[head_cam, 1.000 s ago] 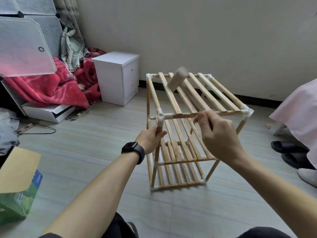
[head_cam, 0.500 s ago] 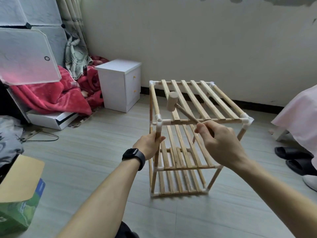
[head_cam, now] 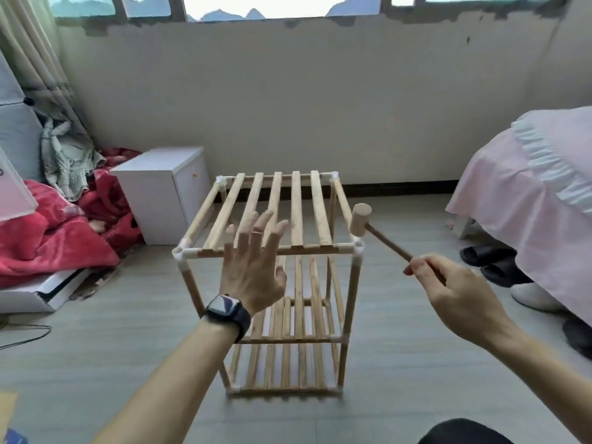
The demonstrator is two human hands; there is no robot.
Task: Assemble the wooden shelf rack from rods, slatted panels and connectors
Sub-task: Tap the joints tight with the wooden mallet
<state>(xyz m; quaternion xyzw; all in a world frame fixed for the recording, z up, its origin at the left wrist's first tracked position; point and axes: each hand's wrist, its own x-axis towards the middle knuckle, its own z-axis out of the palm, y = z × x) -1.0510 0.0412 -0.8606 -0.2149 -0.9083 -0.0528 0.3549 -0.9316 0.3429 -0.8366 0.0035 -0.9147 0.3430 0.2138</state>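
Our left hand [head_cam: 253, 270] is stretched forward with fingers straight and spread, over the rack [head_cam: 296, 203] that stands on the floor [head_cam: 128, 347]. Our right hand [head_cam: 455, 288] grips the mallet [head_cam: 360, 219], whose head is just above the front right connector [head_cam: 358, 247].

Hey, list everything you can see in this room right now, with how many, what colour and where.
shelf rack: one, light wood with white connectors, centre floor.
mallet: one, light wood, by the rack's near right corner.
cabinet: one, white, left behind the rack.
blanket: one, red, far left.
bed cover: one, pink, right.
slippers: at least two, black, floor beside the bed.
watch: one, black, left wrist.
left grip: one, open, fingers spread before the rack's top.
right grip: one, holds the mallet handle.
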